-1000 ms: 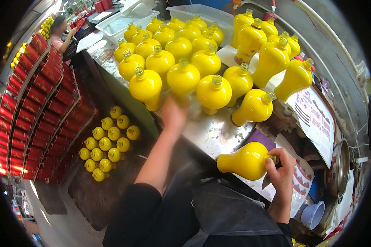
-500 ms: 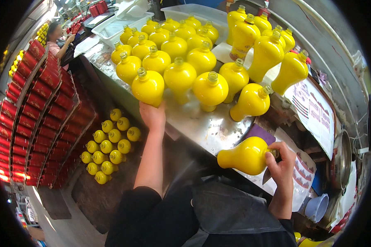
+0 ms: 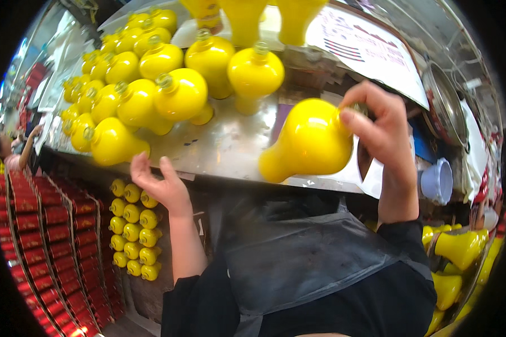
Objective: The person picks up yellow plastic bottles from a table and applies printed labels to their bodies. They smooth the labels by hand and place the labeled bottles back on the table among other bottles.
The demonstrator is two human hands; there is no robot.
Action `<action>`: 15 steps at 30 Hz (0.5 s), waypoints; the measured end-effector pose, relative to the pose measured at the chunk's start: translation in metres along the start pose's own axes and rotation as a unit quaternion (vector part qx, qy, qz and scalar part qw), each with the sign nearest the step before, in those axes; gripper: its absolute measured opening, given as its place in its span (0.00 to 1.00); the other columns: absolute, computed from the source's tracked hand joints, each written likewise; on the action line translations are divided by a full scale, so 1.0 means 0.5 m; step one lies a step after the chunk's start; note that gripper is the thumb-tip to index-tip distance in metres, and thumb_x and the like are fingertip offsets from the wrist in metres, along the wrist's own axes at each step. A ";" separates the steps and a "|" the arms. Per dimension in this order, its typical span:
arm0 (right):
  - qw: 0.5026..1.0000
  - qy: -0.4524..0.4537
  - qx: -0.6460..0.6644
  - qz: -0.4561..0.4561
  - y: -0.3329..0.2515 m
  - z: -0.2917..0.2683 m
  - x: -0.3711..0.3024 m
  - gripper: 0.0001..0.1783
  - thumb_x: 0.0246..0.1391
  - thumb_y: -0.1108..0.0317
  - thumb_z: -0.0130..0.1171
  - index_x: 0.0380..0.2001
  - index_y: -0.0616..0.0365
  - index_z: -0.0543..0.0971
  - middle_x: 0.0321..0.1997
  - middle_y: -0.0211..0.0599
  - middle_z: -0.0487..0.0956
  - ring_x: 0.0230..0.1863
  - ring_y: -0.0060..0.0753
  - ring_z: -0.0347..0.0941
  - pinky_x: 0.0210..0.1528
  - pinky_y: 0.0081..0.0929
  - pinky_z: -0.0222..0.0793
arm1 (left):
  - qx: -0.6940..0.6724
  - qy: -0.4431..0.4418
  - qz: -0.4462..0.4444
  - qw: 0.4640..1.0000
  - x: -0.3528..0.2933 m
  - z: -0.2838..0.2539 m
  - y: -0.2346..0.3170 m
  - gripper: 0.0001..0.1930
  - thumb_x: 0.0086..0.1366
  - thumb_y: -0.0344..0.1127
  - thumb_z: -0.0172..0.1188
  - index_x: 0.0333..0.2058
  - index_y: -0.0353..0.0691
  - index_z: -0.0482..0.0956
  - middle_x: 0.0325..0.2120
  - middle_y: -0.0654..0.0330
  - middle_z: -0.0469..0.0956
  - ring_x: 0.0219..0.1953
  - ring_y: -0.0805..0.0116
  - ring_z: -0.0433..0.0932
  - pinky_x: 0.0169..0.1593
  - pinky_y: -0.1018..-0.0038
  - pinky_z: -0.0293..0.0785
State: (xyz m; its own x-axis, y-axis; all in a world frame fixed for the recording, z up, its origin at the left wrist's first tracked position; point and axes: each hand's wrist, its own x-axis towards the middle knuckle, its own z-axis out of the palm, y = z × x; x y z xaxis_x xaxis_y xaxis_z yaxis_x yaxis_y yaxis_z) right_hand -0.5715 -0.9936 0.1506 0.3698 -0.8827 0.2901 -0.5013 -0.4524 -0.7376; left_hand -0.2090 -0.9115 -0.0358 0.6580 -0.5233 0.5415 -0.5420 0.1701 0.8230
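Note:
My right hand (image 3: 379, 121) pinches the neck of a glossy yellow bottle (image 3: 315, 137), which tilts with its narrow base toward the lower left, above the table's front edge. Fingers spread, my left hand (image 3: 162, 185) holds nothing. It is just below the base of the nearest yellow bottle (image 3: 115, 143) in a group standing on the metal table (image 3: 208, 149). Clear glass necks top these bottles. The group's right end is a bottle (image 3: 256, 73) set a little apart.
More bottles (image 3: 132, 230) stand in rows below the table, beside stacked red boxes (image 3: 56, 219). Printed sheets (image 3: 354, 42), a metal pan (image 3: 447, 101) and a pale blue bucket (image 3: 436, 181) are at right. Yellow bottles (image 3: 461, 247) lie at lower right. A person (image 3: 17, 157) is far left.
My left hand has come away from the nearest bottle's base and its fingers have spread. My right hand has lifted the held bottle. The whole view has turned rightward.

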 end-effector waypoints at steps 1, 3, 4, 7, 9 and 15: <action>1.000 0.003 0.008 -0.004 0.004 -0.023 0.012 0.12 0.57 0.61 0.66 0.35 0.60 0.83 0.28 0.32 0.82 0.28 0.21 0.79 0.33 0.20 0.74 | -0.094 -0.064 -0.024 0.993 -0.013 0.018 0.036 0.26 0.66 0.27 0.64 0.60 0.30 0.66 0.58 0.48 0.71 0.60 0.57 0.72 0.69 0.62 0.65; 0.999 -0.025 0.016 -0.013 0.015 -0.070 0.044 0.17 0.61 0.54 0.64 0.38 0.59 0.84 0.32 0.36 0.82 0.33 0.25 0.80 0.36 0.20 0.76 | -0.169 -0.236 0.008 0.957 -0.023 0.064 0.107 0.26 0.64 0.30 0.67 0.60 0.33 0.70 0.56 0.52 0.75 0.58 0.60 0.75 0.65 0.63 0.70; 0.999 -0.036 -0.004 -0.002 0.021 -0.091 0.060 0.18 0.60 0.53 0.63 0.38 0.59 0.84 0.32 0.36 0.82 0.33 0.26 0.81 0.36 0.20 0.77 | -0.194 -0.320 0.030 0.927 -0.022 0.093 0.140 0.32 0.62 0.33 0.70 0.63 0.34 0.68 0.58 0.51 0.74 0.60 0.59 0.75 0.66 0.63 0.70; 0.997 -0.077 -0.027 -0.019 0.048 -0.126 0.107 0.21 0.62 0.49 0.61 0.36 0.58 0.81 0.30 0.31 0.78 0.31 0.20 0.76 0.34 0.17 0.72 | -0.308 -0.505 0.035 0.806 -0.022 0.209 0.227 0.57 0.57 0.47 0.76 0.75 0.42 0.46 0.68 0.49 0.64 0.69 0.54 0.67 0.70 0.57 0.63; 0.994 -0.095 -0.047 0.000 0.073 -0.131 0.128 0.21 0.63 0.48 0.59 0.36 0.58 0.81 0.31 0.32 0.79 0.33 0.21 0.77 0.36 0.16 0.73 | -0.356 -0.556 -0.018 0.751 -0.032 0.282 0.273 0.63 0.53 0.47 0.78 0.77 0.44 0.39 0.69 0.49 0.61 0.70 0.53 0.65 0.71 0.57 0.62; 0.990 0.014 0.062 0.130 0.193 -0.076 0.164 0.22 0.68 0.54 0.59 0.53 0.61 0.82 0.38 0.33 0.83 0.39 0.16 0.78 0.38 0.20 0.77 | -0.406 -0.539 -0.265 0.689 -0.059 0.404 0.302 0.57 0.64 0.39 0.68 0.77 0.45 0.32 0.69 0.48 0.59 0.70 0.56 0.63 0.71 0.59 0.62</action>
State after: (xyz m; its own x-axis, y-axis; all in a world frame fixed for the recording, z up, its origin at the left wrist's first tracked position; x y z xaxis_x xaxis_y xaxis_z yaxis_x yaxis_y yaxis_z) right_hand -0.6192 -1.1145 0.1262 0.2187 -0.9710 0.0969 -0.4758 -0.1928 -0.8582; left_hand -0.4160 -1.0388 0.0378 -0.3565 -0.9332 0.0457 0.3837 -0.1016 0.9179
